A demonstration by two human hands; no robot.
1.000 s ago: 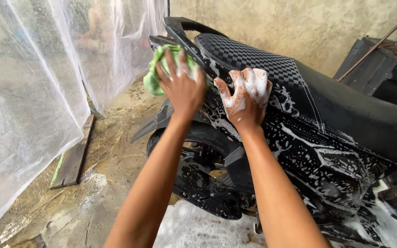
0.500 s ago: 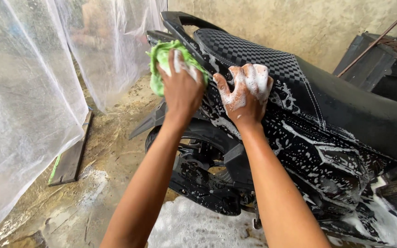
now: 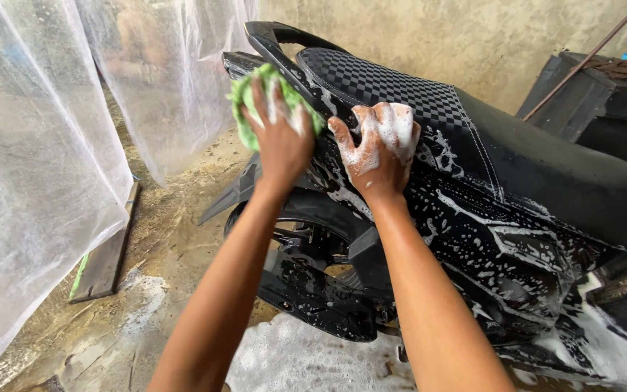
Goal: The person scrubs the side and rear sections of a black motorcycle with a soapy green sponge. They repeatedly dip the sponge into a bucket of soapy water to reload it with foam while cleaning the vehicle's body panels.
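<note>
A black motorcycle (image 3: 517, 218) stands side-on, its rear panel streaked with white soap foam. My left hand (image 3: 279, 138) presses a green cloth (image 3: 244, 98) against the tail panel just below the grab rail (image 3: 277, 33). My right hand (image 3: 379, 145), covered in suds, rests flat on the side panel under the checkered seat (image 3: 393, 83), fingers together and holding nothing. The rear wheel and swingarm (image 3: 313, 283) sit below my arms.
Clear plastic sheeting (image 3: 45, 160) hangs on the left. A wooden plank (image 3: 107, 254) lies on the wet dirt floor. Foam pools on the ground (image 3: 306, 359) under the bike. A dark box (image 3: 604, 94) with a green bottle stands at the back right by a concrete wall.
My left hand with the green cloth has slid slightly along the tail panel toward the rear. My right hand stays on the side panel in about the same spot.
</note>
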